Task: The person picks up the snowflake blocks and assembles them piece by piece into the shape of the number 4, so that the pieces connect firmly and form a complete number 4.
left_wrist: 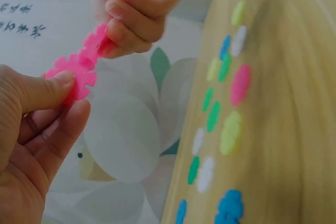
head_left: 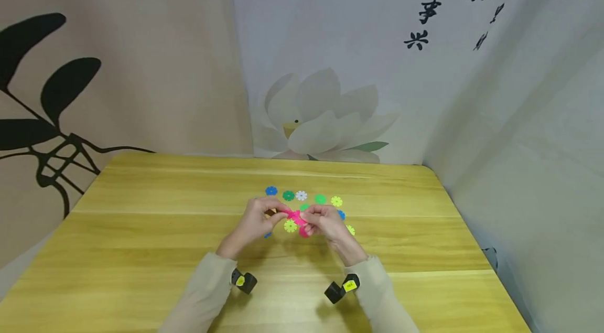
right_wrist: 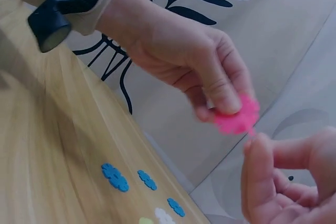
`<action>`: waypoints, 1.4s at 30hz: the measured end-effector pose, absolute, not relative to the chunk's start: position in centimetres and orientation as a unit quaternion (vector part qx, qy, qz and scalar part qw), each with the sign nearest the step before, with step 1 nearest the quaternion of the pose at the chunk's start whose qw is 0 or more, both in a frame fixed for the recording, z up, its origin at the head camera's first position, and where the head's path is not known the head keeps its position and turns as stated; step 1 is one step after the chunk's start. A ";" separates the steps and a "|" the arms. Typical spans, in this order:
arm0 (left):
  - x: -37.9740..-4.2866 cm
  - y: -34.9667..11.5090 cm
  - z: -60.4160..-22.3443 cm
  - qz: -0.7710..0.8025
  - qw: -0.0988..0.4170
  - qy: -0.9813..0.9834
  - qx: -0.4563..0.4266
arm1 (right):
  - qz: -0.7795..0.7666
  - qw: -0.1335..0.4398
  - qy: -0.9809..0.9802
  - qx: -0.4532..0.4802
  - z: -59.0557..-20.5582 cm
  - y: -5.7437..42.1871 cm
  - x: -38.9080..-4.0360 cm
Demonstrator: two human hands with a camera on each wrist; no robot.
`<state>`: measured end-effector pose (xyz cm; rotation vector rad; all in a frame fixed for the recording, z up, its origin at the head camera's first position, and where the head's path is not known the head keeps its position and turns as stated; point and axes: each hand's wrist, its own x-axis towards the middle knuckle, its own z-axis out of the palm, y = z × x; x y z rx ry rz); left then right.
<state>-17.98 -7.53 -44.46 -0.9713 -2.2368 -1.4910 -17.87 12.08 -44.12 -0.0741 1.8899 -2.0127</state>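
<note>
My left hand (head_left: 255, 221) pinches a pink notched snowflake disc (left_wrist: 80, 77) between thumb and fingers, held above the table. Opposite it, my right hand (head_left: 327, 224) pinches a second pink snowflake disc (left_wrist: 94, 44), largely covered by its fingertips. The two discs meet at their rims; whether their slots are locked together cannot be told. In the right wrist view, the left hand's disc (right_wrist: 239, 116) shows face-on, and the right hand (right_wrist: 289, 174) hides most of the other one.
Loose discs lie on the wooden table (head_left: 155, 238) around and beyond the hands: blue (head_left: 271, 191), dark green (head_left: 288, 195), white (head_left: 301, 195), light green (head_left: 320, 199), yellow (head_left: 290, 226) and a pink one (left_wrist: 241, 84). A printed curtain (head_left: 330, 34) hangs behind the table.
</note>
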 end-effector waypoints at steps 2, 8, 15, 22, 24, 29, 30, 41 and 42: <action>-18.2 -7.3 -44.2 -0.518 0.150 -0.771 -0.337 | -0.733 0.186 0.654 -0.012 -44.1 12.2 -17.7; -18.2 -7.1 -43.8 -0.505 0.149 -0.784 -0.329 | -0.757 0.189 0.626 -0.007 -43.9 12.4 -17.5; -18.2 -7.1 -43.8 -0.509 0.161 -0.779 -0.328 | -0.759 0.227 0.610 -0.018 -43.9 12.9 -17.5; -18.1 -7.3 -43.8 -0.517 0.160 -0.773 -0.331 | -0.723 0.254 0.641 -0.047 -43.5 12.9 -17.2; -18.0 -7.3 -43.9 -0.512 0.157 -0.776 -0.333 | -0.713 0.253 0.652 -0.056 -43.2 12.8 -17.0; -17.9 -7.4 -44.0 -0.501 0.140 -0.787 -0.331 | -0.700 0.247 0.667 -0.068 -42.8 12.6 -16.8; -17.8 -7.5 -43.9 -0.501 0.136 -0.788 -0.330 | -0.698 0.245 0.670 -0.068 -42.8 12.5 -16.7; -17.2 -7.6 -44.0 -0.507 0.102 -0.775 -0.364 | -0.636 0.231 0.734 -0.053 -42.9 12.5 -16.7; -17.2 -7.5 -44.0 -0.510 0.104 -0.772 -0.364 | -0.637 0.229 0.734 -0.049 -42.8 12.4 -16.6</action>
